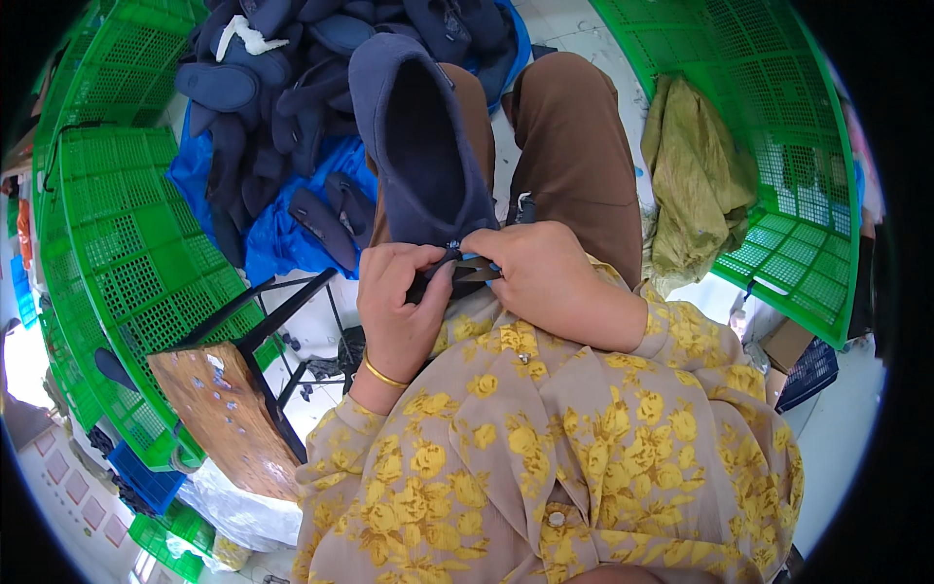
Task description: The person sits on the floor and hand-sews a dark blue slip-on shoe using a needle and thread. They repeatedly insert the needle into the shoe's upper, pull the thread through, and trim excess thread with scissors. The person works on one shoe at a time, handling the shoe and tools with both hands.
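A navy fabric slipper [423,195] rests across my lap, its toe away from me and its opening facing up. My left hand [394,297] is closed on the heel end, thumb and forefinger pinching the fabric. From the right, my right hand [555,282] grips a small pair of thread snips [477,272]. Their blades point left, close to the left thumb and the slipper's heel. The snips' handles are mostly hidden inside the right fist. Small bluish bits, perhaps thread, show at the heel edge between both hands.
Beyond my knees, a heap of navy slippers [292,107] lies on blue plastic sheeting [282,234]. Green mesh crates [136,253] stand on the left, and another green crate [808,195] on the right. A wooden-topped stool [219,409] is by my left elbow. An olive sack [696,175] lies right of my knees.
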Demonstrator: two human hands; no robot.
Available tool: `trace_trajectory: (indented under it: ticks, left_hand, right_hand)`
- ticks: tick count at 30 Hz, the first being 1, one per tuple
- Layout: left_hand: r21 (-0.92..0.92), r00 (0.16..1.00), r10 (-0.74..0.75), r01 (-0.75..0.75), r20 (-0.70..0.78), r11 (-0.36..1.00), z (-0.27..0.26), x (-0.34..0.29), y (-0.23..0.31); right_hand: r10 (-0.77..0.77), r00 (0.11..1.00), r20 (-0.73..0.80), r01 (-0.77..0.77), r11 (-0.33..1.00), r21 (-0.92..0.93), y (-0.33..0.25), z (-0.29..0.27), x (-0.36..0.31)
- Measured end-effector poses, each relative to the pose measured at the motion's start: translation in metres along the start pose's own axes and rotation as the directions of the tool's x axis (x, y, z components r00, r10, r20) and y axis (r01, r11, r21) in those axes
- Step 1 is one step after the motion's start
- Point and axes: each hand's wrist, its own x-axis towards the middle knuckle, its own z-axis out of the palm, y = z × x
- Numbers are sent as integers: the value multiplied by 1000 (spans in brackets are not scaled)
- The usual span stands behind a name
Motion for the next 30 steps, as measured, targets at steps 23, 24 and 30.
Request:
trace_trajectory:
  ticks: [23, 24, 30]
  left_hand:
    - [-108, 994, -110, 107, -26, 988, 2, -5, 2]
    - [-132, 991, -130, 127, -15, 983, 1, -6, 1]
    - [-152, 996, -92, 92, 8, 984, 2, -6, -3]
  right_hand:
    - [-36, 995, -90, 64, 941, 331, 23, 23, -4]
    - [-33, 995, -94, 62, 945, 322, 23, 25, -4]
    - [37, 999, -39, -24, 952, 304, 18, 31, 1]
